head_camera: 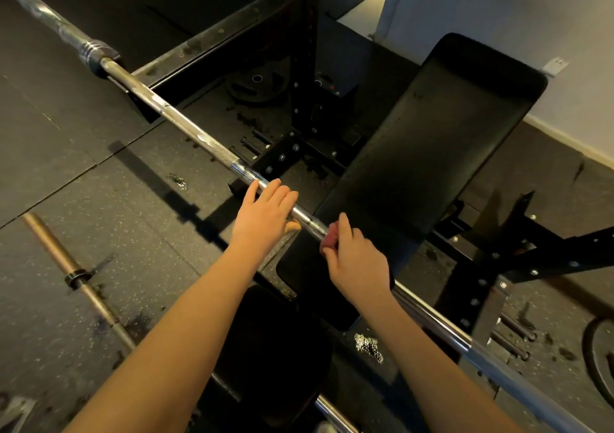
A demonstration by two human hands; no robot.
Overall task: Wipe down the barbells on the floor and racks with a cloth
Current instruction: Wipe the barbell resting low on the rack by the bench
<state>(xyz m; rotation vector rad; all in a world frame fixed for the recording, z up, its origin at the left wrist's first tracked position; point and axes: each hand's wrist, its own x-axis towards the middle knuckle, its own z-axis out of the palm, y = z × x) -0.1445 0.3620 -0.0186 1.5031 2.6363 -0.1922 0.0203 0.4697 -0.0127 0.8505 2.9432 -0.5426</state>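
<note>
Both grips closed: left hand (262,216) on chrome barbell (199,140), right hand (357,259) around reddish cloth (329,238).

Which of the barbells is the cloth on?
The chrome barbell on the rack, above the bench: the left hand holds it and the right hand pinches the reddish cloth against it. The brownish bar lies untouched on the floor.

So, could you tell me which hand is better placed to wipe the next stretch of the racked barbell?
The right hand: it holds the red cloth against the barbell, while the left hand only grips the bare bar.
</note>
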